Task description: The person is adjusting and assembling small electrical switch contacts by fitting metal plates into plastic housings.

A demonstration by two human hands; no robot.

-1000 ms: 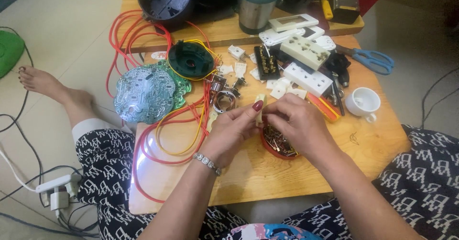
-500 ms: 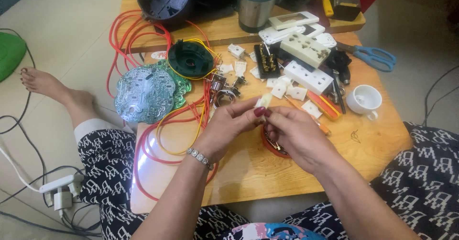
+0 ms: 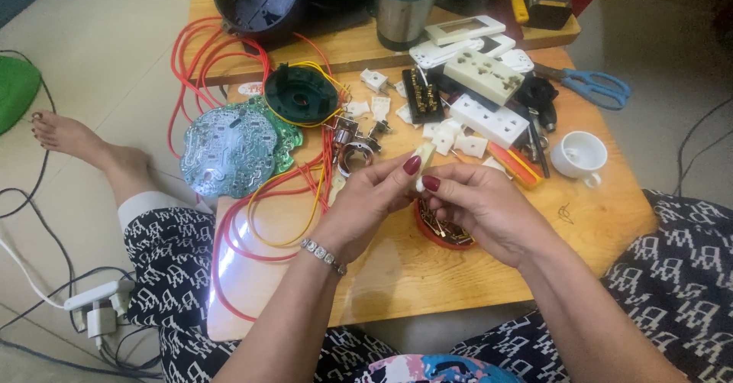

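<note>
My left hand (image 3: 366, 200) and my right hand (image 3: 481, 207) meet above the low wooden table (image 3: 588, 223). Together they pinch a small pale switch part (image 3: 424, 154) between thumbs and fingertips. My left wrist wears a silver bracelet (image 3: 322, 255). Just under my right hand sits a small red dish (image 3: 447, 234) filled with metal pieces, partly hidden by my fingers. Red and yellow wires (image 3: 275, 200) loop across the table to the left of my left hand.
A round green circuit board (image 3: 229, 150), a black round housing (image 3: 299, 93), white socket blocks (image 3: 489, 116), loose switch pieces (image 3: 450, 135), a white cup (image 3: 578, 154), blue scissors (image 3: 595, 87) and a steel cup (image 3: 401, 12) lie about. A power strip (image 3: 99, 303) sits on the floor.
Both hands have drawn slightly toward me and closer together, and the small pale part now sits pinched between them.
</note>
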